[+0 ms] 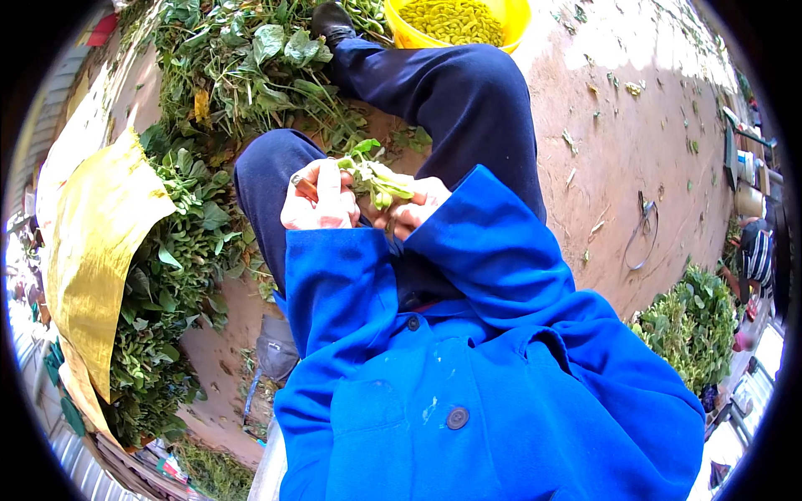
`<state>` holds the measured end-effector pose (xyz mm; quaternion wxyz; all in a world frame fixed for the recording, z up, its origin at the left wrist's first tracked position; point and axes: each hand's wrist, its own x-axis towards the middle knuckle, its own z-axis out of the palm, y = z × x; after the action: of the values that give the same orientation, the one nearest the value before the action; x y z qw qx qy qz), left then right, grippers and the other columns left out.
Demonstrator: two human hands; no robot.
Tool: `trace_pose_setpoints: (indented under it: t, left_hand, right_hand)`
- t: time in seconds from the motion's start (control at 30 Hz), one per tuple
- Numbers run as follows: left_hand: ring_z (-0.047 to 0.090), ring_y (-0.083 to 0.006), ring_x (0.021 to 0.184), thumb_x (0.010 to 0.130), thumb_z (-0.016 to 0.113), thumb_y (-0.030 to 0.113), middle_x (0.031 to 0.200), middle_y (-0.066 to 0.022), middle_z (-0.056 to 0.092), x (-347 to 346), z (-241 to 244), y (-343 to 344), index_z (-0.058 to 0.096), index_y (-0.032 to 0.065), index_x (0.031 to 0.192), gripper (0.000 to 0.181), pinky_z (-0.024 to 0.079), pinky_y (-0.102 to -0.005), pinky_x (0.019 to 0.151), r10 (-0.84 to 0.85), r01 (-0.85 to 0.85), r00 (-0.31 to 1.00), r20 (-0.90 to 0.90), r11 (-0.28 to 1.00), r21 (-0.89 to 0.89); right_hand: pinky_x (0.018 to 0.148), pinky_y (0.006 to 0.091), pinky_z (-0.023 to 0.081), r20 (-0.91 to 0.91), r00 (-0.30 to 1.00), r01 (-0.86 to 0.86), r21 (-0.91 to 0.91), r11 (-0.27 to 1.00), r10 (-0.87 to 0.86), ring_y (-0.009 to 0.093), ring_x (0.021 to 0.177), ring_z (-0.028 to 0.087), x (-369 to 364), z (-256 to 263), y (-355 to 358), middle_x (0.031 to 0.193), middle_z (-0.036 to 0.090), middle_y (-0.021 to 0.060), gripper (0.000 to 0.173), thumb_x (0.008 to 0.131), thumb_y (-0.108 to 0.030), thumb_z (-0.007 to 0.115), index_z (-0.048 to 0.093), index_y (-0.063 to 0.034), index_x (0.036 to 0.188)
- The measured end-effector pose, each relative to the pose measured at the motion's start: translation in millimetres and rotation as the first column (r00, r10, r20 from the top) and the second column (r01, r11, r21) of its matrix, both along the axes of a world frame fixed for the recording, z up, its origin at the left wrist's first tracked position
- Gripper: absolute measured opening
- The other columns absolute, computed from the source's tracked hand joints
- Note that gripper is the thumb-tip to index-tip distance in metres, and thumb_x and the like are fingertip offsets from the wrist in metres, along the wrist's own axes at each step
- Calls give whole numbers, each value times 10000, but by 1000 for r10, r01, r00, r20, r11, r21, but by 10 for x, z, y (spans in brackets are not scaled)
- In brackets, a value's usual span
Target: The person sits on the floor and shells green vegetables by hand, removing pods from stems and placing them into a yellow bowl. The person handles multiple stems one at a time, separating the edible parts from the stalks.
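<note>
Between my knees, my left hand (321,199) grips a small green bean-plant sprig with pods (379,181). A short brown object (303,186) shows at its fingers; I cannot tell what it is. My right hand (418,205) is at the sprig's other side with its fingers bent around the pods, partly hidden by the blue sleeve and slightly blurred. Past my right knee stands a yellow plastic basin (521,25) holding many loose green pods (451,20).
Leafy bean plants (219,81) are heaped ahead and along my left, partly under a yellow sheet (103,257). Another plant pile (686,325) lies at right, near a person in striped clothing (757,253). A looped strap (645,235) rests on the brown floor (583,206).
</note>
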<state>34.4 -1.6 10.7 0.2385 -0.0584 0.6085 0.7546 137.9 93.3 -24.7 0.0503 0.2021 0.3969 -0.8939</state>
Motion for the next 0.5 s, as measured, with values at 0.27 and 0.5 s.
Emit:
trace_pose_setpoints:
  t: [0.27,0.5]
  left_hand:
    - [403,-27,444,770,584,74,607,-1,526,21,-90,-97,577,18,824,78,308,-162,396,-76,-22,895,-439,977,-214]
    - [553,-85,656,746,584,-6,748,-71,604,142,-95,-108,557,-11,865,123,430,-195,597,-215,111,867,-450,963,-245]
  right_hand:
    - [645,202,392,-222,961,223,279,934,-163,96,760,508,-210,216,-255,901,563,32,211,841,-40,442,511,-45,1040]
    - [632,226,434,-78,856,504,-90,859,-511,116,708,541,-324,75,-240,798,574,61,164,784,-87,575,550,26,899]
